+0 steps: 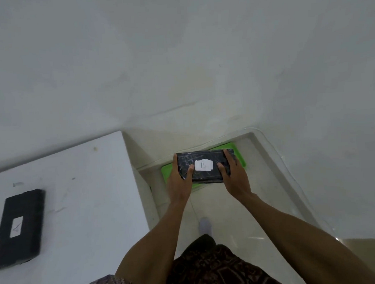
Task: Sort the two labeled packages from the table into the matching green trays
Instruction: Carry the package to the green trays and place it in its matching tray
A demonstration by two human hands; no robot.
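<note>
A black wrapped package with a white "B" label (205, 160) is gripped at both ends. My left hand (180, 181) holds its left end and my right hand (234, 178) holds its right end. The package hovers over a green tray (240, 158) that lies on the floor near the wall; most of the tray is hidden under it. I cannot tell whether the package touches the tray. A second black package with a white label (20, 226) lies on the white table (87, 201) at the left.
The table's right edge (134, 177) runs close beside the tray. White walls close in behind and to the right of the tray. My foot (205, 225) stands on the pale tiled floor just short of the tray.
</note>
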